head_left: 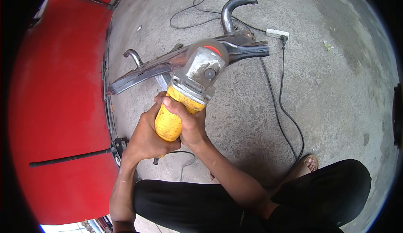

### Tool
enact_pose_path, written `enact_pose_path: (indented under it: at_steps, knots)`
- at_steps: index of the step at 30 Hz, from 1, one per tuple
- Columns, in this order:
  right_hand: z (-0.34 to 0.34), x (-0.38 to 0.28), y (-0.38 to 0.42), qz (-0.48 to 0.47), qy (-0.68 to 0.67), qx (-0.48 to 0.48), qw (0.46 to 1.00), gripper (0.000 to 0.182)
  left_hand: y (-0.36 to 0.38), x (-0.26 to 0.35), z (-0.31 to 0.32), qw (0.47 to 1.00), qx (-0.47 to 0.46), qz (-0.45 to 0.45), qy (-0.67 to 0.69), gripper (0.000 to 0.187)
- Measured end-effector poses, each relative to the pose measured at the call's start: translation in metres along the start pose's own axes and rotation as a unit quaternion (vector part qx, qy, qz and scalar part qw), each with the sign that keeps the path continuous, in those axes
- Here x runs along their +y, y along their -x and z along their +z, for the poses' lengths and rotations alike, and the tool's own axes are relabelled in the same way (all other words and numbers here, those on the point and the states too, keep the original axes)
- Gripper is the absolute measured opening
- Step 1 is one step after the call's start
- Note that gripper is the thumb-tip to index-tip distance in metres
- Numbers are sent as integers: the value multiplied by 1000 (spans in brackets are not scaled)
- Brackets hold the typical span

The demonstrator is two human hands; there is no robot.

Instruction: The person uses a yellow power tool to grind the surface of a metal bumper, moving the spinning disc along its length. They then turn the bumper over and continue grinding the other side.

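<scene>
The left hand [147, 134] is wrapped around the rear of the yellow body of a grinder [169, 126], and the right hand [191, 128] grips it just ahead, close to the metal head, with its thumb laid over the top. Both hands are closed on the tool, which points away from the person and slightly to the right. Its worn silver head lies over the middle of a long metal frame [145, 74], and the disc [224, 48] under it is blurred; whether its edge touches the metal cannot be told. The frame lies aslant on the concrete floor [336, 115], with a large curved tube [228, 14] rising near its right end and a smaller bent tube [135, 57] near its left. Beyond the right end sits a white socket block [275, 33] with a black plug [284, 39] in it, and a dark cord [280, 94] runs from there back toward the person's sandalled foot [310, 164]. Black trousers [176, 201] fill the near edge. Along the left stands a red panel [63, 94] with a black rod [69, 158] across it.
</scene>
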State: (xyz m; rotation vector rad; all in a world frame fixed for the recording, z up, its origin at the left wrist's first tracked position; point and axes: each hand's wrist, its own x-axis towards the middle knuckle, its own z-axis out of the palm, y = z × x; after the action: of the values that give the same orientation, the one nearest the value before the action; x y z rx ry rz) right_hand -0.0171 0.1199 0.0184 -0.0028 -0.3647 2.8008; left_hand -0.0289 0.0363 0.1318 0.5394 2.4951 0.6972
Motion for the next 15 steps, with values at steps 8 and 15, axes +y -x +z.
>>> enact_pose_path:
  at_steps: [8, 15]
  knots:
    - [1, -2, 0, -1, -1, 1, 1000, 34, 1, 3, 0, 1000, 7, 5, -9, 86]
    - [2, -3, 1, -4, -1, 2, 1000, 35, 1, 2, 0, 1000, 5, 0, -8, 87]
